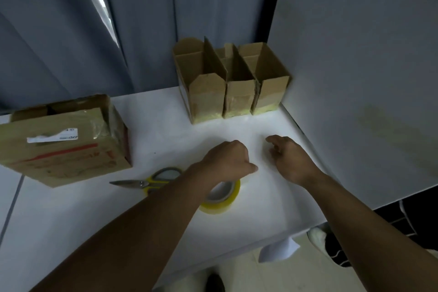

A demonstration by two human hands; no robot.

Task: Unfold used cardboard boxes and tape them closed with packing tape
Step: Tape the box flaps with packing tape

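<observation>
Tabletop [260, 208], white and set against a grey wall, carries everything the task needs, and both hands hang over its middle.

Well out to the left of the left hand [227, 159] lies the large cardboard box [64, 142]. It rests on its side with a torn shipping label facing up and glossy tape on its end. Its far end appears unsealed, though I cannot be sure from this angle.

Beyond both hands, at the table's far edge, stands a row of three small cardboard boxes [233, 92]. They are upright and touch side by side, with yellowish tape across their bottoms and their top flaps standing open.

The left hand has its fingers curled under, knuckles up. The underside is hidden, so I cannot tell whether it pinches anything. The right hand [292, 161], just beside it, has loosely bent fingers and holds nothing.

The packing tape roll [225, 199] lies flat directly beneath the left wrist, partly covered by the forearm. The yellow-handled scissors [147, 181] lie just left of that forearm, blades pointing away to the left.

This looks like a pause between boxes: the bottoms are sealed and the tops are not. The next move probably calls for reaching forward for one small box, folding its flaps down and holding them flat. The other hand would then bring up the roll.
</observation>
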